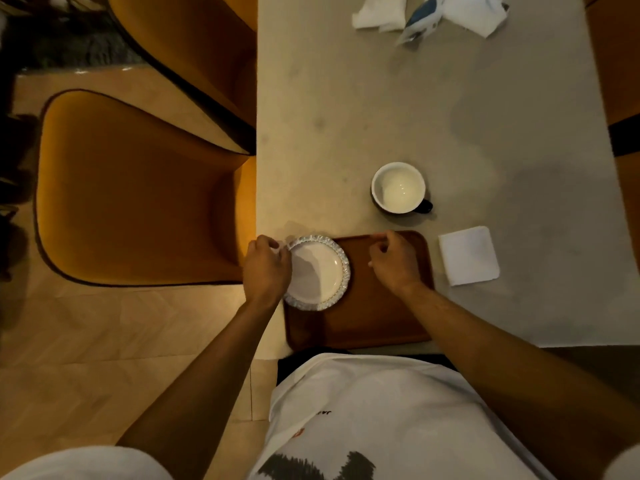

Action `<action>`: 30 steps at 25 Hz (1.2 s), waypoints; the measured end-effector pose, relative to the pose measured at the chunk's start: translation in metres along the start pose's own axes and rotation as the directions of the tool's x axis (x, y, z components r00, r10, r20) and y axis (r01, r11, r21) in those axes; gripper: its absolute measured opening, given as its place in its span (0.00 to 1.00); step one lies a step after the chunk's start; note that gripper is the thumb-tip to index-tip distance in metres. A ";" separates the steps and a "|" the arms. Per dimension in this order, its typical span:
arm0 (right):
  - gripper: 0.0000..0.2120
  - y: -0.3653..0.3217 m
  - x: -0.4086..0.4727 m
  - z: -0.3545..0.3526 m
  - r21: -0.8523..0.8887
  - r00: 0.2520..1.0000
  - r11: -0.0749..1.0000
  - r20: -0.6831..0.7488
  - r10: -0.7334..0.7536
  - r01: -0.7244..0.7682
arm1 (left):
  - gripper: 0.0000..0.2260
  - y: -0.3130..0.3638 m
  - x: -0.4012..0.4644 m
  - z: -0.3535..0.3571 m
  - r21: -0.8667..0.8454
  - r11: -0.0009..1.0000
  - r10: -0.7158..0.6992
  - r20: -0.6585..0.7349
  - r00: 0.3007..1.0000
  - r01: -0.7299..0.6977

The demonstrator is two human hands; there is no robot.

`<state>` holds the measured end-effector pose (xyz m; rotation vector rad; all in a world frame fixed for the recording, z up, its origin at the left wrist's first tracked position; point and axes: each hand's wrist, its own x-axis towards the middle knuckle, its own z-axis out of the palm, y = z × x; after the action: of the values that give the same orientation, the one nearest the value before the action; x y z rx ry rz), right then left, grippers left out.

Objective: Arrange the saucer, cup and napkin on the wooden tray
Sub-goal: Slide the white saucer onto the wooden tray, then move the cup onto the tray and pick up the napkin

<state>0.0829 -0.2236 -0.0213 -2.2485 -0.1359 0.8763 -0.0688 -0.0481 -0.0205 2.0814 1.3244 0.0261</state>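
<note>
A white saucer (320,271) with a frilled rim lies on the left part of the wooden tray (367,317), overhanging its left edge. My left hand (266,268) grips the saucer's left rim. My right hand (393,259) hovers over the tray's far right part with fingers curled, holding nothing, its fingertips near the tray's far rim. The cup (398,187), white inside and dark outside, stands on the table just beyond the tray. A folded white napkin (469,255) lies flat on the table to the right of the tray.
The grey table (398,109) runs away from me, its left edge beside two orange chairs (138,188). Crumpled white tissues (379,12) and a blue-and-white packet (420,19) lie at the far end.
</note>
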 end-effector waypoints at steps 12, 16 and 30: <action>0.34 -0.023 0.076 -0.070 0.352 0.995 0.930 0.056 0.088 -0.102 | 0.17 0.183 0.058 0.067 -0.510 0.727 -0.088 0.595 0.799 0.460; 0.28 -0.024 0.073 -0.077 0.395 0.991 0.912 0.119 0.066 -0.108 | 0.21 0.182 0.055 0.082 -0.541 0.668 -0.074 0.634 0.769 0.511; 0.28 0.008 0.030 -0.100 0.335 0.954 0.937 0.299 -0.004 -0.101 | 0.18 0.153 -0.001 0.054 -0.542 0.597 -0.109 0.676 0.729 0.592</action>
<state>0.1670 -0.2779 0.0085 -1.7907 -0.0547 1.1644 0.0723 -0.1173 0.0200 0.9505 1.0646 -0.2205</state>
